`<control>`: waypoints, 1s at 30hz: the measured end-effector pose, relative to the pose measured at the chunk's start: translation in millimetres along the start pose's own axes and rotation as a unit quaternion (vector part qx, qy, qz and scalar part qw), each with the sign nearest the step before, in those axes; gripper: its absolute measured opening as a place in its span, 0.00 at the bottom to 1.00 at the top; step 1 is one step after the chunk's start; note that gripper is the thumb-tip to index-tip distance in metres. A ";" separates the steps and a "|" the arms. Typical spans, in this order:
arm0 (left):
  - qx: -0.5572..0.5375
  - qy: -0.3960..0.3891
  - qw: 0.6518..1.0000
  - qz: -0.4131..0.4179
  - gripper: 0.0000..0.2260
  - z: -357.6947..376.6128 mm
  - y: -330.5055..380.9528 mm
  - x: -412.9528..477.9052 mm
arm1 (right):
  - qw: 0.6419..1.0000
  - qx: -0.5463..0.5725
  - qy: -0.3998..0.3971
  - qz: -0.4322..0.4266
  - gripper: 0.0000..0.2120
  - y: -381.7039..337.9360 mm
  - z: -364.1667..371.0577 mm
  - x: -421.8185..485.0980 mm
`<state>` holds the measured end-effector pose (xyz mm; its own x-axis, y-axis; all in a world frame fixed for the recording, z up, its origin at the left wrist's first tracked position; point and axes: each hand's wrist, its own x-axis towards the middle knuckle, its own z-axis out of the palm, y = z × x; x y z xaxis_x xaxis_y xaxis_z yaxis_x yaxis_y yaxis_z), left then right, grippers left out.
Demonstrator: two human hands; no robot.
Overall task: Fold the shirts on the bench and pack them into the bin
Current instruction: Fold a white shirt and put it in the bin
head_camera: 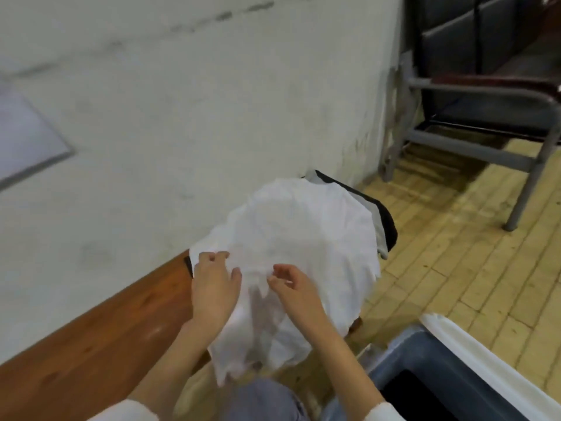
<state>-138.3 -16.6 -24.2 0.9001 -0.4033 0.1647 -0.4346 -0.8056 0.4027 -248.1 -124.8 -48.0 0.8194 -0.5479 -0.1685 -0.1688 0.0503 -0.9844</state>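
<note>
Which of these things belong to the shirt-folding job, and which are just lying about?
Part of the job:
white shirt
darker garments under it
wooden bench
bin
left hand and right hand, both at the shirt

Just lying about:
metal seat frame
tiled floor
wall

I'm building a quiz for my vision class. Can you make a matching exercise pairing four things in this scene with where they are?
Things:
1 crumpled white cloth shirt
2 brown wooden bench
3 blue-grey plastic bin
4 grey metal chair frame

Places:
A upper right, beside the white wall
B bottom right corner
C draped over the bench end
D along the wall, left

Pairs: 1-C; 2-D; 3-B; 4-A
</note>
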 end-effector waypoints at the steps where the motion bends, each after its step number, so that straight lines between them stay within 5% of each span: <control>1: -0.007 -0.020 0.998 -0.061 0.17 -7.5 -17.1 8.9 | 1.000 -0.014 -0.010 0.006 0.16 -5.4 10.7 2.7; 7: -0.250 -0.147 0.917 -0.275 0.18 -27.5 -57.9 45.5 | 0.993 -0.087 -0.076 0.027 0.22 -15.6 50.5 -0.7; 10: -0.293 -0.168 0.903 -0.265 0.12 -23.4 -50.7 51.6 | 0.989 -0.125 -0.070 0.024 0.20 -6.2 54.0 -0.4; 15: -0.314 -0.067 0.920 -0.225 0.05 -27.3 -42.7 57.9 | 0.989 -0.134 -0.066 0.024 0.15 -1.1 52.2 -0.1; 17: -0.441 -0.082 0.847 -0.285 0.07 -34.6 -36.3 57.7 | 0.989 -0.141 -0.041 0.017 0.16 -5.3 51.9 0.2; 20: -0.646 -0.190 0.612 -0.415 0.09 -54.3 -30.3 50.4 | 0.978 -0.191 0.070 -0.048 0.20 -18.4 52.6 1.5; 21: -0.665 -0.215 0.569 -0.433 0.10 -60.9 -30.9 46.4 | 0.969 -0.219 0.093 -0.074 0.22 -26.4 53.3 1.8; 26: -0.717 -0.273 0.522 -0.374 0.13 -76.7 -36.2 19.3 | 0.928 -0.344 0.081 -0.121 0.27 -62.1 51.4 15.4; 30: -0.724 -0.249 0.524 -0.374 0.26 -86.5 -74.0 14.0 | 0.825 -0.557 0.048 -0.086 0.38 -73.3 62.0 29.8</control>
<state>-90.9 74.9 26.1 0.5267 -0.5634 -0.6366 0.8361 0.2081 0.5076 -177.4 -93.0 15.9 0.8454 -0.5335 0.0269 -0.4969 -0.8040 -0.3266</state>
